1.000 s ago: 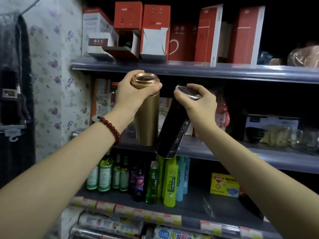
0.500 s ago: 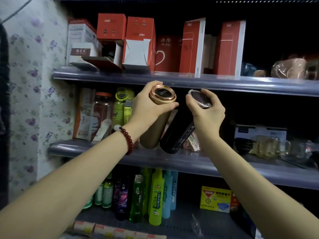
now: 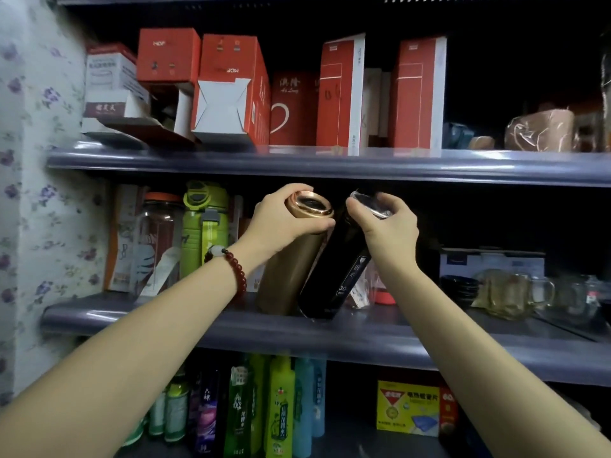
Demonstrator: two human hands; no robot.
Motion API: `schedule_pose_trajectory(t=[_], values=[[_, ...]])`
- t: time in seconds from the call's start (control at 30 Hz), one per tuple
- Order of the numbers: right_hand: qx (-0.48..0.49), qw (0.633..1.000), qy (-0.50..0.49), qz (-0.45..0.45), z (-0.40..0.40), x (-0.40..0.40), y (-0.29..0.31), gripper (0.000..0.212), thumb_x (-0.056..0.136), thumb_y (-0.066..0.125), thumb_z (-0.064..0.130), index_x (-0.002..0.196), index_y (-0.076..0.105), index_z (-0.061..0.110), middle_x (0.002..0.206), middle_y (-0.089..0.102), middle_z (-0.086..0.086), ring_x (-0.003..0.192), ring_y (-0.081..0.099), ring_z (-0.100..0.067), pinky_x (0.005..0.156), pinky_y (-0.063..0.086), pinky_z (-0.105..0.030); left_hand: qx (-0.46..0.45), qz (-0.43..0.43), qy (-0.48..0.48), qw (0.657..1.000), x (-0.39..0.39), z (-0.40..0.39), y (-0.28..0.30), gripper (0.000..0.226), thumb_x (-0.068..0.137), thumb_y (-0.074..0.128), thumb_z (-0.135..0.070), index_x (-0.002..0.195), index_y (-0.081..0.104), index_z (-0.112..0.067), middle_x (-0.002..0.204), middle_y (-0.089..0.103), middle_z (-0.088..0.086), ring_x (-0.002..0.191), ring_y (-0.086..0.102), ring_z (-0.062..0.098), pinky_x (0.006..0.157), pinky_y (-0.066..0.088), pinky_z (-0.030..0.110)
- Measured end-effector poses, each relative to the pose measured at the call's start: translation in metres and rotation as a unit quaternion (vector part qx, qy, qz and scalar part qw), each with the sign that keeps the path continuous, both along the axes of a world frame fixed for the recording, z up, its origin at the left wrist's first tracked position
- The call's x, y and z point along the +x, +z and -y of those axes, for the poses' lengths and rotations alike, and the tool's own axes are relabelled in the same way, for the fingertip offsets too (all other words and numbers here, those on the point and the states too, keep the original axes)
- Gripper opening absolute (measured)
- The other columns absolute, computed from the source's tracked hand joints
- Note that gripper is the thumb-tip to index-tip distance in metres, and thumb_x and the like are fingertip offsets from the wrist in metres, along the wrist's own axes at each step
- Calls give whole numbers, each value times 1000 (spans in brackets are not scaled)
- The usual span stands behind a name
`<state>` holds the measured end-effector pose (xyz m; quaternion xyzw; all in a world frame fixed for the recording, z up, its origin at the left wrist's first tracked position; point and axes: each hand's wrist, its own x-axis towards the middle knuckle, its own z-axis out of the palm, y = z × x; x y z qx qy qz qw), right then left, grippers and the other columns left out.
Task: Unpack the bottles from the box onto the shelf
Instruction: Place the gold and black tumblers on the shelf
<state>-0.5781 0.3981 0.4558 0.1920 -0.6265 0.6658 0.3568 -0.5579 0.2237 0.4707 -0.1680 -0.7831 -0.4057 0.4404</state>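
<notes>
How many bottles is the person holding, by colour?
Gold bottle, in the left hand: 1
Black bottle, in the right hand: 1
Total: 2, both tilted, their bases at the middle shelf.

Red cartons point(image 3: 340, 97) stand in a row on the top tier at twelve o'clock, with an opened one point(image 3: 228, 94) toward eleven. At nine o'clock a green flask point(image 3: 205, 233) stands just beside a clear jar with an orange lid point(image 3: 162, 239). Glass mugs point(image 3: 509, 292) sit at three o'clock. Down at six, coloured liquid containers point(image 3: 281, 408) crowd together, and a yellow packet point(image 3: 408, 408) lies toward five. Floral wallpaper point(image 3: 36, 193) covers the left.
</notes>
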Motion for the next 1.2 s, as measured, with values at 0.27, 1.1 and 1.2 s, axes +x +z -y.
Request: schedule_pose_trajectory(t=[0.27, 1.1, 1.2], values=[[-6, 992, 111, 62, 28, -45, 3, 78, 41, 86, 63, 106, 68, 22, 100, 74, 4, 95, 70, -13, 91, 56, -38, 83, 41, -26, 995, -36, 16, 5, 72, 47, 76, -62, 110, 64, -27, 101, 72, -9, 98, 66, 7, 95, 51, 30], [163, 971, 145, 97, 55, -65, -70, 74, 61, 83, 51, 120, 50, 22, 105, 67, 10, 101, 65, -11, 90, 53, -33, 76, 177, 58, 980, -25, 56, -91, 113, 64, 83, -38, 149, 9, -35, 126, 50, -11, 115, 49, 13, 94, 42, 27], [138, 974, 151, 98, 60, -57, -70, 55, 72, 82, 39, 115, 51, 23, 100, 64, 16, 95, 63, -4, 79, 51, -19, 70, 171, 69, 980, -18, 65, -89, 115, 60, 84, -40, 148, 10, -39, 138, 49, -9, 122, 50, 17, 102, 45, 35]])
